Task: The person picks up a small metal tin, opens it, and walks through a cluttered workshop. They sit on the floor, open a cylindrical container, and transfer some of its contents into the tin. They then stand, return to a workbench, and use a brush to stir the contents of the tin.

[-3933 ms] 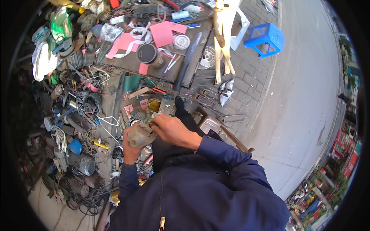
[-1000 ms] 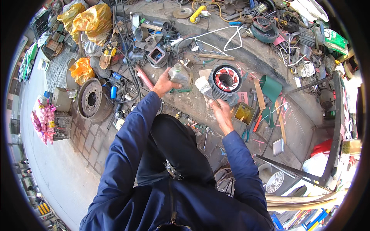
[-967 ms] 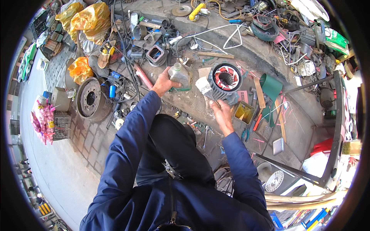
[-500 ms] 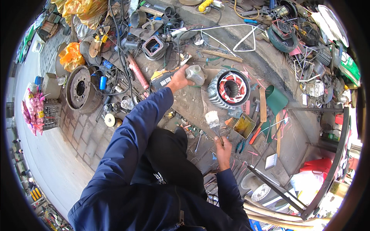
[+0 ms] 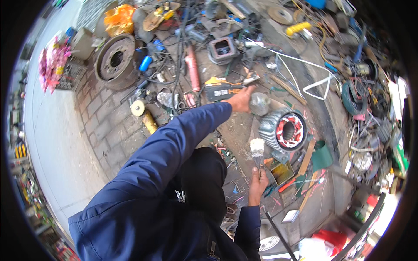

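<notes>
My left hand (image 5: 240,101) stretches forward and is closed around a clear plastic bottle (image 5: 260,104), just beyond and left of a motor stator (image 5: 267,130). The stator has a finned grey housing, a dark bore and red-and-white windings round its opening. My right hand (image 5: 258,185) grips a flat paintbrush (image 5: 257,152) by its handle, with the pale bristles pointing away from me. Those bristles are close to the near left side of the stator, and I cannot tell whether they touch it. Right of the brush sits a small square tray (image 5: 288,164) with yellowish-brown liquid.
Beside the tray lie a wooden strip (image 5: 307,157), a green curved piece (image 5: 322,155) and orange-handled pliers (image 5: 287,184). A red cylinder (image 5: 192,69), a square metal housing (image 5: 223,51) and a wheel rim (image 5: 115,63) lie farther left. Scrap and wires crowd the far right.
The whole view has swung, so the ground things sit farther right and look rotated. Both hands keep their holds, the left on the bottle and the right on the paintbrush.
</notes>
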{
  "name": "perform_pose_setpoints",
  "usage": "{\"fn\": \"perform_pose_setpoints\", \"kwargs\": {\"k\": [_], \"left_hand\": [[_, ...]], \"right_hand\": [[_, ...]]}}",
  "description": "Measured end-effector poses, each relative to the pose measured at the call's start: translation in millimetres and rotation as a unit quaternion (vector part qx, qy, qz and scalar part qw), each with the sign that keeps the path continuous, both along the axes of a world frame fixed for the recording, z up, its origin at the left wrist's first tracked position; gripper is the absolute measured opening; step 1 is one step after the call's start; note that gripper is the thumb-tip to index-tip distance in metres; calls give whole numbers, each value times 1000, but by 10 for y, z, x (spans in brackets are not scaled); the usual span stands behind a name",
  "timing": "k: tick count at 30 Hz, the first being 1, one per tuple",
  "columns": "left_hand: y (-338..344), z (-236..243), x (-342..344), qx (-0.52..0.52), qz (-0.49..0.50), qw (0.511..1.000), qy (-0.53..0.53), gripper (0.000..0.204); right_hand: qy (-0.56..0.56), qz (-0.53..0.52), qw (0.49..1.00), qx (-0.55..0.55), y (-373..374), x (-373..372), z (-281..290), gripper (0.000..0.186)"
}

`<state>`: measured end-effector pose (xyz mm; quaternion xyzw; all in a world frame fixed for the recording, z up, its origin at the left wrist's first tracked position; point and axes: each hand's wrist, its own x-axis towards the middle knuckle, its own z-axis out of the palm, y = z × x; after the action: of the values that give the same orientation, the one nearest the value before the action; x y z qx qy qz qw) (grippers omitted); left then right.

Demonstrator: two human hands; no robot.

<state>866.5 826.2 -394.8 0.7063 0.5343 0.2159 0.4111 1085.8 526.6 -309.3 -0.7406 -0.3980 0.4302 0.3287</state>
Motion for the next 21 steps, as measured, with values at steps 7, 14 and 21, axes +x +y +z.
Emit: {"fn": "perform_pose_setpoints", "kwargs": {"k": [7, 14, 21], "left_hand": [[-546, 1897, -1681, 85, 15, 994, 68, 50], [-3811, 3894, -3692, 150, 222, 942, 202, 34], [-6021, 3728, -3549, -26, 410, 874, 259, 28]], "right_hand": [[-29, 221, 971, 83, 950, -461, 488, 30], [57, 490, 846, 202, 1798, -2269, 1578, 32], [91, 616, 756, 200, 1169, -4823, 2233, 32]]}}
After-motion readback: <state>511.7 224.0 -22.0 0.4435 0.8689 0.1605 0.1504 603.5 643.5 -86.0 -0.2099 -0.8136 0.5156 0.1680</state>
